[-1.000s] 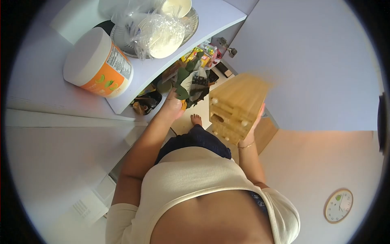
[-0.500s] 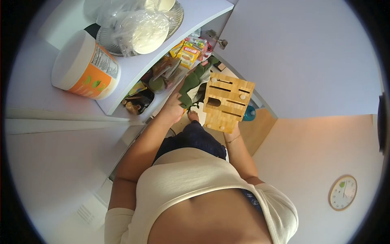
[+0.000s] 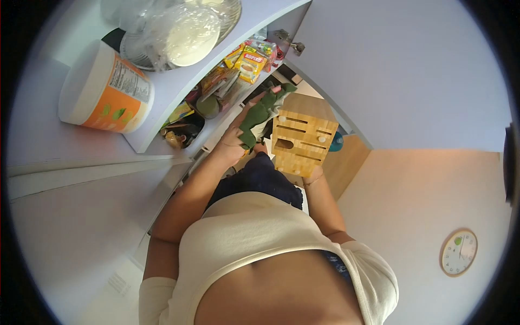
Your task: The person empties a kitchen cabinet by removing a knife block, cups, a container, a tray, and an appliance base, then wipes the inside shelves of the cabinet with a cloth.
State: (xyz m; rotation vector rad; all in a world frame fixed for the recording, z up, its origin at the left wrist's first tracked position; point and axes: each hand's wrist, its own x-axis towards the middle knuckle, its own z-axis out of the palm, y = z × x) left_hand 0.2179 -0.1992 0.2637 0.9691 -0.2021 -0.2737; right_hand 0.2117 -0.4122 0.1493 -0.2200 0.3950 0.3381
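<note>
My left hand point(image 3: 232, 148) is closed on a green cloth with a scalloped edge point(image 3: 255, 118), its pale underside partly showing. This cloth hangs beside the cabinet shelf, just left of a wooden knife block point(image 3: 303, 142). My right hand point(image 3: 313, 174) grips the block from its lower end, with most of the fingers hidden behind the wood. One face of the block, with dark slots, a wider oval opening and round pale pads, is turned to me, and a plain side shows above it. Block and cloth are close together; whether they touch I cannot tell.
An open cabinet at left holds yellow sachets point(image 3: 250, 65) and jars. On its top stand a white and orange tub point(image 3: 106, 92) and plastic-wrapped plates point(image 3: 189, 40). The cabinet door point(image 3: 401, 81) spreads over the upper right. A teal bottle point(image 3: 336, 142) is behind the block.
The knife block has tilted, so its long plain side now shows above the slotted face. The green cloth remains in my left hand, almost in place. My view has shifted slightly.
</note>
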